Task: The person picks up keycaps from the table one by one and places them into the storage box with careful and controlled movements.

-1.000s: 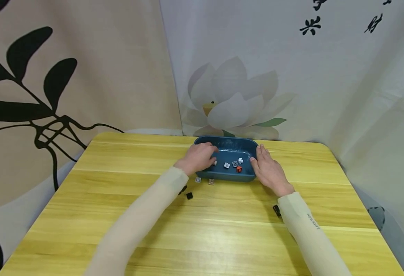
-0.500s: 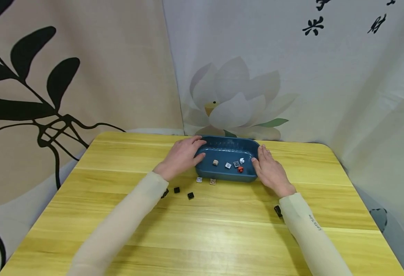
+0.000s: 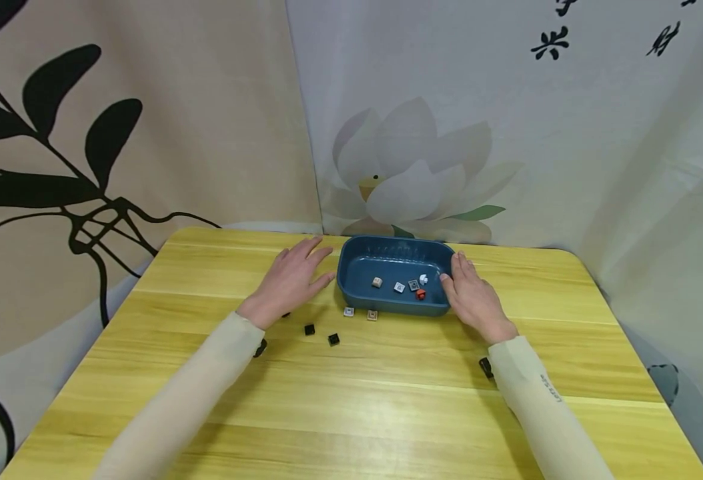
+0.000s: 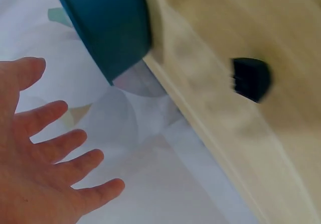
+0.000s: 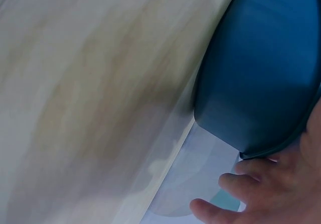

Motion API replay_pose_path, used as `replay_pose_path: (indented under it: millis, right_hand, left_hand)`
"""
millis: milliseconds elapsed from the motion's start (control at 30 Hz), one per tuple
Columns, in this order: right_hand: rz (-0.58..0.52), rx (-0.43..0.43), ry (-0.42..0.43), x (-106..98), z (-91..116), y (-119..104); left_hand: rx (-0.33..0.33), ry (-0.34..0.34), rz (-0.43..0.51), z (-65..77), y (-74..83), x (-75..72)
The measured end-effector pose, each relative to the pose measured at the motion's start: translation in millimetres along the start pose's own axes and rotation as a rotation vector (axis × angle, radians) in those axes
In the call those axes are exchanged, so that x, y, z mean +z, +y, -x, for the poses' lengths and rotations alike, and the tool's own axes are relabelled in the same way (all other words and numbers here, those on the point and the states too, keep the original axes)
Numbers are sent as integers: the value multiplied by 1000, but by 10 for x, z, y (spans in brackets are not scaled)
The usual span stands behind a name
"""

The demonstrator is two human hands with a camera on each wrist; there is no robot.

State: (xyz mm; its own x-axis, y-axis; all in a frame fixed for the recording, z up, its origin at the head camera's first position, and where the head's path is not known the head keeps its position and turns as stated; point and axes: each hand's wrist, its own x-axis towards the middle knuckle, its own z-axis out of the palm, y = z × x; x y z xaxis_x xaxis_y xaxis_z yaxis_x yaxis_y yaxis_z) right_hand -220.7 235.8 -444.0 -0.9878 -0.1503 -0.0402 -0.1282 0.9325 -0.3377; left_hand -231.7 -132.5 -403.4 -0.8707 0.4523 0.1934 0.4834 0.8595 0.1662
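The blue rectangular dish [image 3: 396, 307] stands at the back of the wooden table. Inside it lie several small pieces: a beige cube [image 3: 377, 283], a pale keycap-like square [image 3: 399, 287], a grey square [image 3: 413, 285], a white lump [image 3: 423, 279] and a red piece [image 3: 420, 294]. My left hand [image 3: 288, 277] is off the dish's left end, fingers spread and holding nothing; the left wrist view shows its palm and separated fingers. My right hand [image 3: 476, 297] lies against the dish's right end, fingers straight along the rim and thumb over the edge.
In front of the dish lie a white square [image 3: 349, 311] and a brownish square [image 3: 372, 315]. Black square pieces [image 3: 309, 329] [image 3: 334, 339] sit nearer me. Dark objects show at both sleeves, one by the right cuff [image 3: 486, 367]. Printed curtains [image 3: 411, 67] hang behind the table.
My left hand has come out of the dish and moved left, away from its rim, uncovering the beige cube and a black piece. The right hand stays at the dish's right end.
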Motion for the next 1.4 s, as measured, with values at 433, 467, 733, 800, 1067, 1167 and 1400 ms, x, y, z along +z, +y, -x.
replay_pose_path:
  millis: [433, 467, 733, 800, 1067, 1167, 1400]
  right_hand:
    - [3, -10, 0, 9, -2, 15]
    - [3, -10, 0, 10, -1, 16]
    - [2, -15, 5, 13, 1, 17]
    - [3, -15, 4, 11, 0, 16]
    - [7, -16, 2, 6, 2, 16]
    - [2, -16, 6, 9, 6, 15]
    - [-6, -20, 14, 12, 7, 13]
  left_hand:
    - [-38, -84, -12, 387, -234, 131]
    - [-39, -91, -15, 411, -246, 137]
    - [-39, -136, -12, 541, -330, 207]
    - [-32, -144, -3, 558, -347, 221]
    - [28, -144, -61, 608, -360, 241]
    - [48, -145, -81, 625, -363, 250]
    - [65, -152, -113, 648, -377, 259]
